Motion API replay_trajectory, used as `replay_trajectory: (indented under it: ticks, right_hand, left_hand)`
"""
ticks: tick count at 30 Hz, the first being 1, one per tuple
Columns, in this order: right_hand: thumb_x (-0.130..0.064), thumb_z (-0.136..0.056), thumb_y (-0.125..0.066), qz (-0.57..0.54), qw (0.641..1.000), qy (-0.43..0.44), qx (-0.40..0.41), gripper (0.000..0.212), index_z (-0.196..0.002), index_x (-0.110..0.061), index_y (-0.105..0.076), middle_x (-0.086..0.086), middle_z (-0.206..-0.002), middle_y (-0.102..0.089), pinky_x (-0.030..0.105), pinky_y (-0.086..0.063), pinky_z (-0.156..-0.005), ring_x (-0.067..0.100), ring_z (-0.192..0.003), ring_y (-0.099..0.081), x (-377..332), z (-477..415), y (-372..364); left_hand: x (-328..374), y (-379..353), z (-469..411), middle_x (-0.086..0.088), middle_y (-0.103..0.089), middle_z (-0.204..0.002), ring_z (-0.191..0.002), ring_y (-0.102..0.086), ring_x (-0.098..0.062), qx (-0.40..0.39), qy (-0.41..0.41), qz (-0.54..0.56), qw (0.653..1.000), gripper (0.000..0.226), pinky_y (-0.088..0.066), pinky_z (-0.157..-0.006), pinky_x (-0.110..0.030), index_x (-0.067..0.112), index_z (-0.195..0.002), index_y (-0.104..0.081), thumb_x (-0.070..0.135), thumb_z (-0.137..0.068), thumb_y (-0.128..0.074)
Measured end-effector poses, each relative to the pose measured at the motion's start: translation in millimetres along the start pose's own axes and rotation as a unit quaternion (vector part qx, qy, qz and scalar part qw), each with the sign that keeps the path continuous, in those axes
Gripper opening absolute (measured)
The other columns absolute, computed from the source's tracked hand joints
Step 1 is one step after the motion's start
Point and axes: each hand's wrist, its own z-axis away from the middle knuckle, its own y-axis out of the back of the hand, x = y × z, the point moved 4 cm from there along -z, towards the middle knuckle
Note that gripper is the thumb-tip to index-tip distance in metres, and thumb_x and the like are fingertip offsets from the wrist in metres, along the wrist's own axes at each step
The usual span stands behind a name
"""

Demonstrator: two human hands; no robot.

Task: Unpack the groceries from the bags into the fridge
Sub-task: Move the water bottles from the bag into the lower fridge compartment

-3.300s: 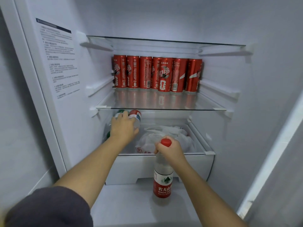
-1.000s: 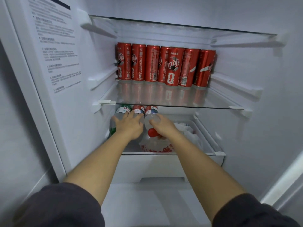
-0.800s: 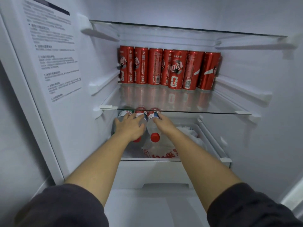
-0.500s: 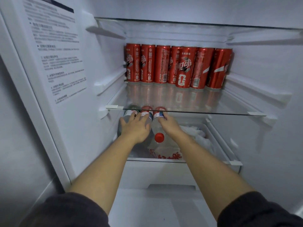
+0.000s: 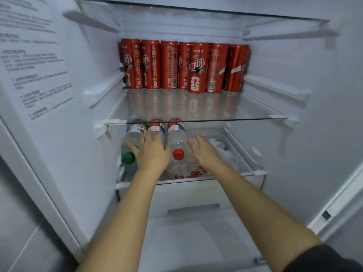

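Lying on their sides in the fridge drawer (image 5: 245,173), 3 water bottles sit side by side under the glass shelf (image 5: 196,110): a green-capped bottle (image 5: 132,138) by the left wall, a middle bottle (image 5: 157,128), and a red-capped bottle (image 5: 176,138) on the right. Each long axis runs front to back, caps pointing out toward the person and bases tucked in under the shelf edge.

The left hand (image 5: 152,152) rests flat on the middle bottle, fingers straight and spread, gripping nothing. The right hand (image 5: 204,152) is spread too and holds nothing, just beside the red-capped bottle; whether its thumb touches the bottle I cannot tell.

The likeliest trouble is rolling. The bottles are round and seem to lie partly on a crumpled plastic bag (image 5: 222,150), a soft, uneven bed, and the drawer space to their right has nothing firm in it. Once the left hand lifts, the red-capped bottle could roll right onto the bag, and the others could follow. A bottle could also slide forward, cap first, over the drawer's front edge.

Above, a row of red cans (image 5: 184,67) stands upright at the back of the glass shelf.
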Motion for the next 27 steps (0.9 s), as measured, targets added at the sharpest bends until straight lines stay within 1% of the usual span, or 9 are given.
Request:
replay_trajectory:
  ticks: [4, 6, 9, 14, 18, 20, 22, 24, 27]
  right_hand:
    - [-0.051, -0.102, -0.028, 0.116, 0.993, -0.019, 0.031, 0.060, -0.154, -0.024, -0.017, 0.009, -0.161, -0.018, 0.049, -0.015, -0.118, 0.027, -0.147, -0.017, 26.2, 46.6, 8.8]
    - [-0.052, -0.101, -0.025, 0.169, 0.984, -0.024, 0.042, 0.061, -0.155, -0.027, -0.013, 0.007, -0.162, -0.011, 0.051, -0.006, -0.119, 0.027, -0.149, -0.009, 35.4, 76.2, 11.9]
    - [-0.054, -0.100, -0.022, 0.209, 0.977, -0.035, 0.038, 0.062, -0.155, -0.029, -0.006, 0.004, -0.164, -0.001, 0.047, 0.001, -0.119, 0.023, -0.150, 0.002, 50.2, 117.6, 13.1]
    - [-0.065, -0.084, 0.003, 0.219, 0.973, -0.066, 0.040, 0.079, -0.155, -0.031, -0.002, 0.003, -0.164, 0.001, 0.043, 0.000, -0.119, 0.025, -0.150, 0.004, 75.0, 179.1, 8.3]
    - [-0.061, -0.097, -0.014, 0.220, 0.968, -0.114, 0.027, 0.065, -0.154, -0.033, 0.005, 0.000, -0.163, 0.008, 0.038, 0.009, -0.118, 0.022, -0.150, 0.010, 96.3, 225.4, 8.3]
    - [-0.061, -0.096, -0.015, 0.222, 0.965, -0.134, 0.034, 0.067, -0.154, -0.034, 0.005, -0.001, -0.163, 0.006, 0.038, 0.008, -0.118, 0.022, -0.150, 0.008, 105.5, 252.4, 10.2]
    - [-0.061, -0.096, -0.015, 0.220, 0.960, -0.168, 0.033, 0.067, -0.154, -0.034, 0.004, -0.001, -0.164, 0.005, 0.041, 0.006, -0.119, 0.022, -0.150, 0.008, 116.7, 285.8, 11.3]
    - [-0.063, -0.093, -0.005, 0.227, 0.953, -0.200, 0.030, 0.069, -0.154, -0.034, 0.004, -0.001, -0.164, 0.005, 0.041, 0.004, -0.119, 0.023, -0.150, 0.008, 128.7, 326.1, 14.5]
    - [-0.072, -0.078, 0.020, 0.240, 0.939, -0.243, 0.040, 0.089, -0.155, -0.032, 0.001, 0.001, -0.164, 0.002, 0.044, 0.002, -0.119, 0.026, -0.150, 0.004, 145.0, 393.1, 25.3]
  left_hand:
    - [21.0, -4.1, 40.2, -0.006, -0.028, -0.155, -0.147, -0.013, -0.024, 0.057, -0.044, 0.072, 0.995, 0.056, 0.006, -0.114, -0.062, 0.024, -0.146, -0.034, 0.036, -0.093, -0.046]
    - [31.8, -7.8, 66.1, -0.007, -0.027, -0.157, -0.147, -0.015, -0.026, 0.088, -0.095, 0.090, 0.988, 0.055, 0.008, -0.114, -0.057, 0.021, -0.146, -0.036, 0.034, -0.093, -0.047]
    - [45.6, -17.2, 104.7, -0.011, -0.036, -0.152, -0.144, -0.023, -0.029, 0.108, -0.172, 0.132, 0.970, 0.055, 0.001, -0.115, -0.056, 0.014, -0.141, -0.045, 0.034, -0.089, -0.043]
    - [59.2, -46.7, 157.9, -0.011, -0.040, -0.149, -0.143, -0.026, -0.027, 0.034, -0.242, 0.191, 0.950, 0.056, -0.008, -0.118, -0.053, 0.013, -0.141, -0.045, 0.039, -0.092, -0.035]
    - [64.5, -68.0, 190.7, -0.014, -0.039, -0.150, -0.142, -0.028, -0.033, -0.035, -0.272, 0.132, 0.953, 0.060, -0.006, -0.116, -0.056, 0.012, -0.141, -0.045, 0.043, -0.092, -0.030]
    - [67.5, -74.8, 209.3, -0.015, -0.036, -0.151, -0.143, -0.026, -0.034, -0.070, -0.279, 0.081, 0.954, 0.063, 0.001, -0.116, -0.056, 0.014, -0.142, -0.043, 0.047, -0.091, -0.025]
    - [72.5, -79.9, 232.7, -0.011, -0.026, -0.157, -0.146, -0.016, -0.030, -0.108, -0.293, 0.044, 0.949, 0.071, 0.013, -0.114, -0.052, 0.018, -0.147, -0.035, 0.053, -0.089, -0.015]
    - [79.5, -87.6, 261.6, -0.009, -0.017, -0.160, -0.149, -0.006, -0.028, -0.156, -0.305, 0.016, 0.939, 0.079, 0.018, -0.111, -0.052, 0.021, -0.151, -0.027, 0.057, -0.084, -0.004]
    - [98.2, -88.6, 312.5, -0.014, -0.026, -0.157, -0.146, -0.017, -0.035, -0.193, -0.344, 0.006, 0.919, 0.075, 0.003, -0.114, -0.057, 0.017, -0.149, -0.033, 0.055, -0.088, -0.010]
